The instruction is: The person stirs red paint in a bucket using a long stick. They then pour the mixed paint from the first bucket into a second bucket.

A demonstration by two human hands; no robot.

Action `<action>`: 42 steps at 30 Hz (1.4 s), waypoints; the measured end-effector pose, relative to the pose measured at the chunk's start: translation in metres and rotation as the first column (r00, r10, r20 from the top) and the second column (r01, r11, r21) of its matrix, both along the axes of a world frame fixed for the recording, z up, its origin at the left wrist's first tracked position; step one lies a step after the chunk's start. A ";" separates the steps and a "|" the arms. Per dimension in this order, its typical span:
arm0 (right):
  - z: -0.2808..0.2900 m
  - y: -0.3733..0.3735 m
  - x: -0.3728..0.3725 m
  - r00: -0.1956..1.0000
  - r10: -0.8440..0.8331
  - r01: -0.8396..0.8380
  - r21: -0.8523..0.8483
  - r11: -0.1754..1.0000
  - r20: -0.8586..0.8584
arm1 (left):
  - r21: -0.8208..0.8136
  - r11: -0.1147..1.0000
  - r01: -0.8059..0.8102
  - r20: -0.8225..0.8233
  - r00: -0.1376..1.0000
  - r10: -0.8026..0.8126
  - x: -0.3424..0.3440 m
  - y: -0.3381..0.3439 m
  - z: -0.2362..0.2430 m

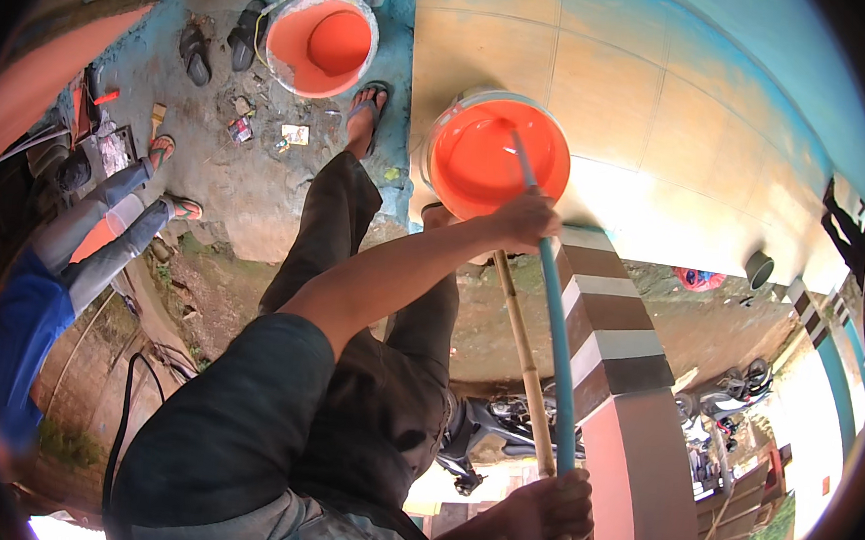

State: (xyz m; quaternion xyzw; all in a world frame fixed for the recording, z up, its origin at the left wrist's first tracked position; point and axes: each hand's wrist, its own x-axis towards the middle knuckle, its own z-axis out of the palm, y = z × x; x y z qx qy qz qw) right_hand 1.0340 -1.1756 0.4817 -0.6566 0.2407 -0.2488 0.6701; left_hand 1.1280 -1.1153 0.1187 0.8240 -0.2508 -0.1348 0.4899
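Note:
My left hand (525, 218) is closed round a blue pole (563, 377), whose far end dips into orange paint in a round bucket (439, 162) on the pale tiled floor (651, 105). Lower in view, my right hand (546, 515) is closed round the same pole. A bamboo pole (525, 375) runs alongside it and meets that hand; I cannot tell whether it is gripped too. My sandalled foot (363, 117) stands left of the bucket.
A second paint bucket (277, 33), dark sandals (196, 56) and a brush (158, 117) lie on stained concrete (221, 158). A person in blue (28, 324) is at the left. A striped pillar (621, 420) rises at right, with motorbikes (482, 431) beyond.

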 end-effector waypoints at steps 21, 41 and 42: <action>0.002 -0.007 -0.030 0.990 0.139 -0.142 -0.105 0.984 -0.039 | -0.097 0.989 0.113 -0.052 0.992 -0.118 -0.006 -0.021 -0.005; 0.004 -0.003 -0.027 0.979 0.187 -0.184 -0.048 0.982 0.076 | -0.087 0.981 0.173 -0.086 0.980 -0.181 -0.021 -0.029 0.000; 0.006 -0.009 -0.031 0.975 0.212 -0.211 -0.024 0.977 0.064 | -0.078 0.975 0.209 -0.148 0.965 -0.218 -0.034 -0.037 0.004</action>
